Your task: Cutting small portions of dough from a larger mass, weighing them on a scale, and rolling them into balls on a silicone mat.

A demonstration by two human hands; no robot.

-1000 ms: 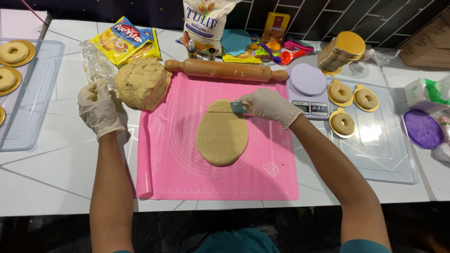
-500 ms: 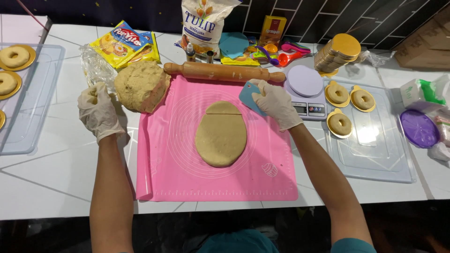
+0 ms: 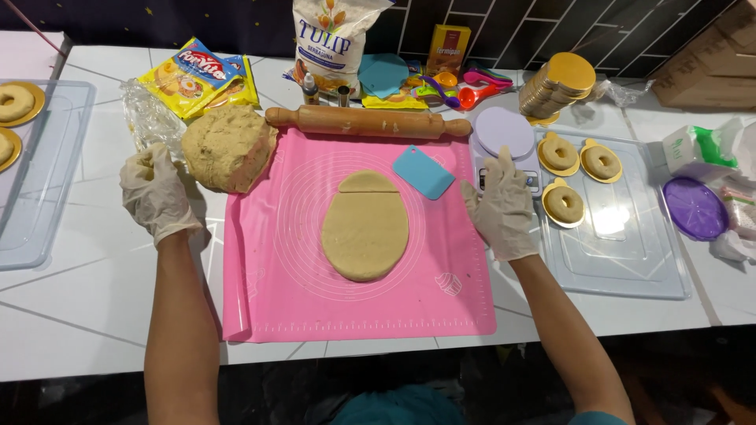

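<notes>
Flat oval dough (image 3: 365, 230) laid on pink mat (image 3: 260, 299), long way toward rolling pin (image 3: 368, 122). Right hand (image 3: 501, 206) spread open, empty. Left hand (image 3: 153, 191) curled, grip cannot be told.

We saw a matt pink silicone-looking mat (image 3: 354, 315) with smooth, dull rolled dough (image 3: 365, 232) on it. Above the mat lay a bare wooden rolling pin (image 3: 368, 122); at its upper left corner sat a rough, crumbly dough lump (image 3: 227, 148). Both hands (image 3: 155, 193) (image 3: 501, 206) wore thin, pale, slightly glossy gloves. The blue scraper (image 3: 424, 172) on the mat looked like smooth plastic.
</notes>
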